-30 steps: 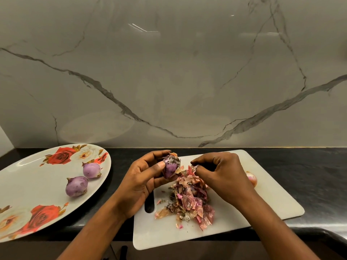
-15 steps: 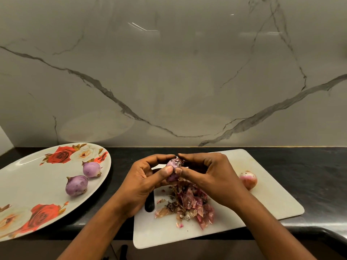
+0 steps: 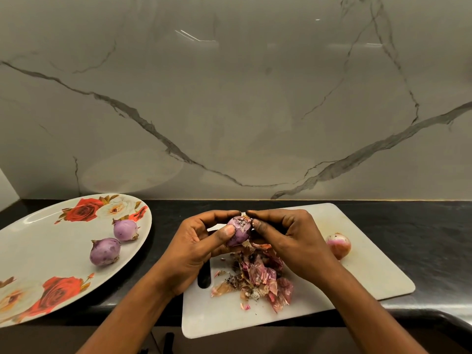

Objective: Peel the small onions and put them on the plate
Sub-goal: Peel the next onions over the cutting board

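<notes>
The onion (image 3: pixel 238 231) sits between my two hands, raised just above the back left part of the cutting board (image 3: pixel 370 272). It is purple and mostly bare, with pale flecks of skin stuck to its upper side and a dry tuft at the top. My left hand (image 3: pixel 194 249) curls round it, thumb pressed flat on its front. My right hand (image 3: pixel 288 241) pinches its top and right side, hiding that side from me.

Directly below lies a pile of skins (image 3: pixel 260 277), pink and brown, spread over the middle of the board toward its front edge; my right palm covers part of it. Near the board's right side, beyond my right wrist, a second onion (image 3: pixel 338 245) with its pink skin on rests alone.

The board lies on the black counter (image 3: pixel 421 238). At the counter's left end a rose-patterned plate (image 3: pixel 38 241) carries two peeled onions (image 3: pixel 105 251) near its right rim, close together but apart. A veined marble wall (image 3: pixel 229 98) rises behind.
</notes>
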`<state>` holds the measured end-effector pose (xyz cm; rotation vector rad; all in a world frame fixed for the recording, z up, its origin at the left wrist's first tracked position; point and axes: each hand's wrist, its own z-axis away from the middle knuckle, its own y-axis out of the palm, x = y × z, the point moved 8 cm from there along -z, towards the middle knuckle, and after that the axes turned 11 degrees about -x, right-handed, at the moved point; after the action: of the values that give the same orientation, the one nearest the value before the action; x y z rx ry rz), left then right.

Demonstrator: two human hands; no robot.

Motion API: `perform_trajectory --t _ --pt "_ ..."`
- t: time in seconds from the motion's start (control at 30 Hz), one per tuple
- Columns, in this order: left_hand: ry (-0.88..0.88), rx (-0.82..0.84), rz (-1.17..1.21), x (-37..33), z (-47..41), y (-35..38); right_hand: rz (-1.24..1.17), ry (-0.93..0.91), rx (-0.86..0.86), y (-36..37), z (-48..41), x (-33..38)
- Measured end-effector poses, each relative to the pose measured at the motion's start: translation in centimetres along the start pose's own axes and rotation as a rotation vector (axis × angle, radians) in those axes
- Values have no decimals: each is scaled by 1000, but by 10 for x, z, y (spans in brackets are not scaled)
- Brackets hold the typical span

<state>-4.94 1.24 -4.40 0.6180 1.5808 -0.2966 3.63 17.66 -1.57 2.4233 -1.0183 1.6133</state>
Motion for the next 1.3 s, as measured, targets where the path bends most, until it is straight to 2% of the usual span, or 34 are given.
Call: perform_trajectory --t 0.6,0.77,1.03,1.3 --pt "-19 25 40 0 0 1 -165 67 -43 -2 4 3" --pt "-37 22 71 0 0 1 -157 86 -9 5 6 2" --pt "-47 24 83 0 1 3 -118 94 -50 -3 3 -3" --pt "-40 37 93 0 0 3 -189 128 -85 4 6 2"
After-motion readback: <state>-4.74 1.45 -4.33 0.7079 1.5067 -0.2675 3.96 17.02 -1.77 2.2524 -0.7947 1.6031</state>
